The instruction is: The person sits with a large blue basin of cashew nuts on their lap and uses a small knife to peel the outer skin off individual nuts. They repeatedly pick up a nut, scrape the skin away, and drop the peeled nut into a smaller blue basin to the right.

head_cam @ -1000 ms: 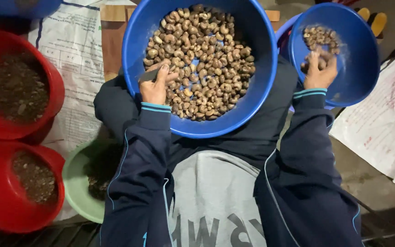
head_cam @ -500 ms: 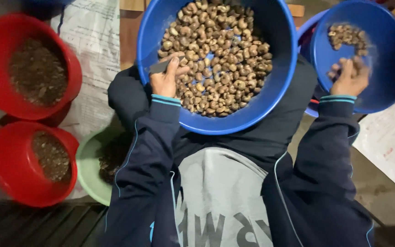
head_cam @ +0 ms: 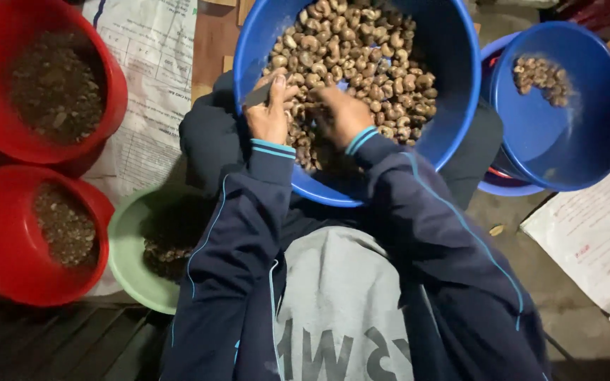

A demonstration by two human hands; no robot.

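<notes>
Head view, and on the far left we've got two red bowls, the upper red bowl (head_cam: 111, 92) and the lower red bowl (head_cam: 97, 212), each holding dark crumbly bits. Next along, a pale green bowl (head_cam: 123, 247) with a dark heap inside, partly hidden by the sleeve. Centre stage, the big blue basin (head_cam: 453, 85) sits on the person's lap, piled with brown nuts (head_cam: 361, 49). The left hand (head_cam: 271, 113) is over the near edge of the pile, fingers clenched around a small dark tool (head_cam: 257, 93) at the rim. Just beside it, the right hand (head_cam: 340, 113) is down in the nuts, fingers curled into the heap; whether they grip a nut, I cannot tell. Over on the right, a smaller blue basin (head_cam: 587, 134) holds just a small cluster of nuts at its far side
</notes>
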